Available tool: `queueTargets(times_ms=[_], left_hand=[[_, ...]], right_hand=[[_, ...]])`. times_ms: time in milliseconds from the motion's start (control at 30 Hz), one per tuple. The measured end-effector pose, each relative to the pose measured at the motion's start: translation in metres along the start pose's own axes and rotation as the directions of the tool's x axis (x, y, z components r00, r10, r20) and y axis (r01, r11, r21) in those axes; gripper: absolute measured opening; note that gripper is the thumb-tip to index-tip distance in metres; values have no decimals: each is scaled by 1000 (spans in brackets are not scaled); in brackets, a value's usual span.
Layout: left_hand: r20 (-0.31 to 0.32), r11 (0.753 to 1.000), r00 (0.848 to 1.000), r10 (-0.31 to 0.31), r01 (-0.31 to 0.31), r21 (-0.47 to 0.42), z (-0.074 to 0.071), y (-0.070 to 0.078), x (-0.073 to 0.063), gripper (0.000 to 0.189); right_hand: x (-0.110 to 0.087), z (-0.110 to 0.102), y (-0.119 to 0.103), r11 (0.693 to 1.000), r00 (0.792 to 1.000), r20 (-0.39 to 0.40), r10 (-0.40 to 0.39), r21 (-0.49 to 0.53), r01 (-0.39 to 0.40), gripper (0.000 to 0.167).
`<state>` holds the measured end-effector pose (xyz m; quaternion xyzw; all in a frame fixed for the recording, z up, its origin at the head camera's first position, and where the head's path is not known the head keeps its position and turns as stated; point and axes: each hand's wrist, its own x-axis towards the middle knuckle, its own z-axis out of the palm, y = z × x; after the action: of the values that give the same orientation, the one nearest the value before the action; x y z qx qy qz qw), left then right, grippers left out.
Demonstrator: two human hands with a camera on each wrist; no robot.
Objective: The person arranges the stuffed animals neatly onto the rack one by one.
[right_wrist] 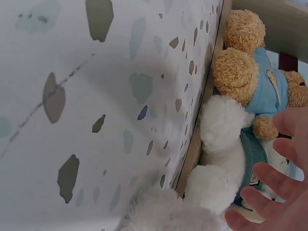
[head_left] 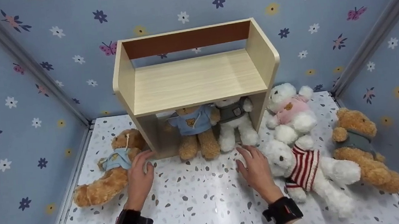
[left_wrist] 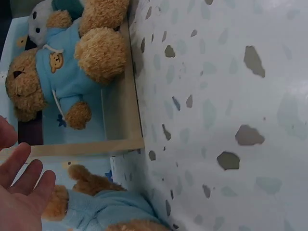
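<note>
My left hand [head_left: 141, 177], fingers extended and holding nothing, is over the floor by the shelf's left front corner. Beside it lies a brown teddy bear in a light blue hoodie [head_left: 115, 161]. My right hand [head_left: 255, 168] holds nothing, its fingers spread loosely in front of the shelf's right side. Inside the lower compartment of the wooden shelf [head_left: 196, 79] sit a brown bear in a blue hoodie [head_left: 194, 121] and a white bear in a dark grey vest [head_left: 234, 113]. The shelf board hides most of their heads in the head view; the right wrist view shows their legs [right_wrist: 226, 125].
Right of the shelf are a white bear in pink [head_left: 290, 108], a white bear in a red-striped sweater [head_left: 306, 165] close to my right hand, and a brown bear in a grey-green top [head_left: 360, 144]. Flowered walls [head_left: 321, 12] enclose the speckled floor [head_left: 201, 203].
</note>
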<state>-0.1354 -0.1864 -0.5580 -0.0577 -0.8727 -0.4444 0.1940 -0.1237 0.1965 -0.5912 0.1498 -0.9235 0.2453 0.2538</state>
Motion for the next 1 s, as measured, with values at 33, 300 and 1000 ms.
queueTargets(times_ms=[33, 300, 1000], left_hand=[[-13, 1000, 1000, -8, 8, 6, -4, 0, 2, 27], [-155, 995, 988, -4, 19, 98, -37, -4, 16, 22], [313, 843, 800, -512, 399, 362, -134, -32, 80, 71]], right_hand=[[-1, 0, 1, 1000, 1000, -7, -5, 7, 6, 42], [-4, 1, 3, 998, 997, -44, -63, 1, 64, 44], [-10, -3, 8, 998, 997, -41, -62, -20, 61, 43]])
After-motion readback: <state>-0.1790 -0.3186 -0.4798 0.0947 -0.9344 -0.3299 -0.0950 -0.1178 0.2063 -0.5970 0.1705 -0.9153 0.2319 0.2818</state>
